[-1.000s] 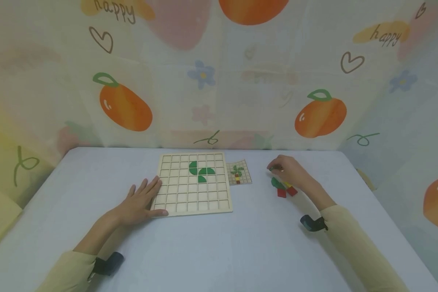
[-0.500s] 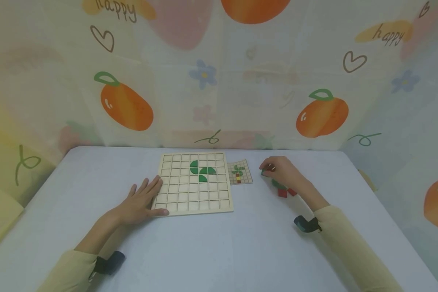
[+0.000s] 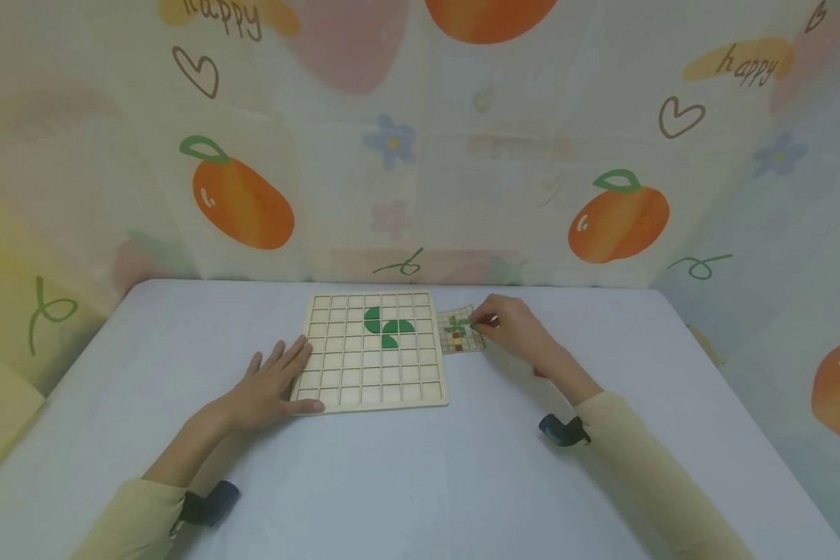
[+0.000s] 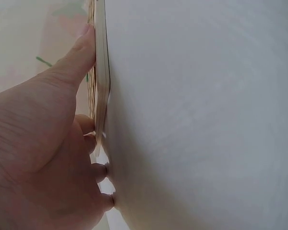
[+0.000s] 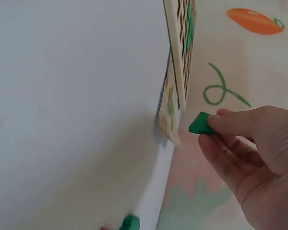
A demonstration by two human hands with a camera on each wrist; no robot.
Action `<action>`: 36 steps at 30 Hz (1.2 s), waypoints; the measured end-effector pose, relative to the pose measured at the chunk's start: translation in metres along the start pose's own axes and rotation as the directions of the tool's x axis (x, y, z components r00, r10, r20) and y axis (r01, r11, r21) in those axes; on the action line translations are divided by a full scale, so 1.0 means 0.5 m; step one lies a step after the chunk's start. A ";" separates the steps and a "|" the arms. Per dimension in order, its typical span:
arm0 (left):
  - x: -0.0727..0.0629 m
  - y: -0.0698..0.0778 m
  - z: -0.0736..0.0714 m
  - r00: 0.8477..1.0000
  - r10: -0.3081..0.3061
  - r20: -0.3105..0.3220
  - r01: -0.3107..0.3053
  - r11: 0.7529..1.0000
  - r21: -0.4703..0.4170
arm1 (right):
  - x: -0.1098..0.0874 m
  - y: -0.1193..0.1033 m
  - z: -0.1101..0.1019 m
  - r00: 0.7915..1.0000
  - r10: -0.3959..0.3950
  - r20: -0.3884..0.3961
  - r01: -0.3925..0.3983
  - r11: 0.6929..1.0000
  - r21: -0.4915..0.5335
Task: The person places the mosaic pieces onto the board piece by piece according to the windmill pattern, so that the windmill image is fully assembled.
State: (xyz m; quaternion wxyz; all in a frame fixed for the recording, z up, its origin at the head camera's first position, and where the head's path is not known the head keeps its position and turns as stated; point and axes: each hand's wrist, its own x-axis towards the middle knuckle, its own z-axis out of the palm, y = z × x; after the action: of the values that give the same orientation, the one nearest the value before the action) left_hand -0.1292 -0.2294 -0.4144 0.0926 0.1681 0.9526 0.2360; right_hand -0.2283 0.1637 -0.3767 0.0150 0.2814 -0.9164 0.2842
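Observation:
A square wooden grid board (image 3: 370, 379) lies on the table with several green quarter-circle pieces (image 3: 403, 326) in its upper middle cells. My left hand (image 3: 255, 398) rests at the board's left edge, fingers spread and fairly straight, thumb over the near left corner. In the left wrist view, the thumb (image 4: 79, 56) lies along the board's edge. Thumb and fingers of my right hand (image 3: 516, 330) pinch a small green block (image 5: 199, 123). That hand is raised beside the right edge of a pattern card (image 3: 474, 342), which shows a green pinwheel over a red and yellow stem.
The card's left side meets the board's right edge. A red piece (image 3: 540, 372) shows beneath the right forearm, which hides the others there. Another green piece (image 5: 131, 222) appears low in the right wrist view. A fruit-printed cloth (image 3: 455, 194) hangs behind the white table.
My right hand has moved left from the loose pieces to the card, carrying the green block. The forearm now covers most of those pieces. My left hand and the board stay in place.

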 end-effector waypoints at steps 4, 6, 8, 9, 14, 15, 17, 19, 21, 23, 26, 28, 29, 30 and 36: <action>-0.001 0.002 -0.001 1.000 0.007 -0.009 -0.007 1.000 -0.007 | 0.011 -0.015 0.016 0.999 -0.031 -0.011 0.031 0.999 0.008; -0.001 0.001 0.001 1.000 0.002 -0.005 -0.002 1.000 -0.006 | 0.017 -0.022 0.027 0.999 -0.037 0.000 0.037 0.999 0.019; 0.000 -0.002 0.002 1.000 0.003 -0.004 -0.003 1.000 -0.011 | 0.023 -0.030 0.038 0.999 -0.050 0.009 0.050 0.998 0.024; 0.000 -0.003 0.003 1.000 0.003 -0.002 -0.003 1.000 -0.013 | 0.026 -0.034 0.042 0.998 -0.062 0.010 0.062 0.998 0.028; 0.002 -0.006 0.005 1.000 0.003 -0.001 -0.003 1.000 -0.021 | 0.038 -0.058 0.065 0.996 -0.091 0.000 0.091 0.995 0.040; 0.001 -0.005 0.004 1.000 0.003 -0.003 -0.003 1.000 -0.020 | 0.040 -0.062 0.068 0.995 -0.096 -0.001 0.096 0.994 0.047; 0.001 -0.003 0.003 1.000 0.003 -0.004 -0.003 1.000 -0.015 | 0.045 -0.070 0.076 0.994 -0.105 -0.003 0.105 0.993 0.058; 0.000 -0.001 0.002 1.000 0.007 -0.008 -0.007 1.000 -0.013 | 0.049 -0.077 0.085 0.994 -0.111 -0.006 0.111 0.992 0.063; 0.000 0.001 0.000 1.000 0.008 -0.007 -0.008 1.000 -0.013 | 0.052 -0.083 0.095 0.994 -0.107 -0.008 0.107 0.992 0.062; 0.000 0.001 0.000 1.000 0.010 -0.007 -0.010 1.000 -0.016 | 0.054 -0.088 0.106 0.996 -0.093 -0.008 0.094 0.994 0.064; 0.001 0.000 0.000 1.000 0.012 -0.008 -0.012 1.000 -0.019 | 0.056 -0.097 0.119 0.997 -0.081 -0.007 0.081 0.993 0.089; 0.002 -0.002 0.001 1.000 0.011 -0.007 -0.011 1.000 -0.014 | 0.057 -0.103 0.126 0.997 -0.078 -0.007 0.078 0.990 0.118; 0.002 -0.003 0.001 1.000 0.010 -0.006 -0.010 1.000 -0.011 | 0.058 -0.106 0.129 0.997 -0.080 -0.007 0.081 0.988 0.130; 0.002 -0.003 0.002 1.000 0.010 -0.005 -0.010 1.000 -0.007 | 0.058 -0.108 0.130 0.996 -0.084 -0.007 0.084 0.986 0.143; 0.001 -0.003 0.002 1.000 0.007 -0.007 -0.007 1.000 -0.008 | 0.062 -0.121 0.140 0.996 -0.089 0.008 0.086 0.976 0.202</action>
State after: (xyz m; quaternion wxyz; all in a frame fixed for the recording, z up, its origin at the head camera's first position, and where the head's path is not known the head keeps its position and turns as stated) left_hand -0.1299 -0.2303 -0.4160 0.0890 0.1703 0.9513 0.2410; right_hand -0.2132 0.0699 -0.3985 -0.0087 0.3237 -0.8698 0.3722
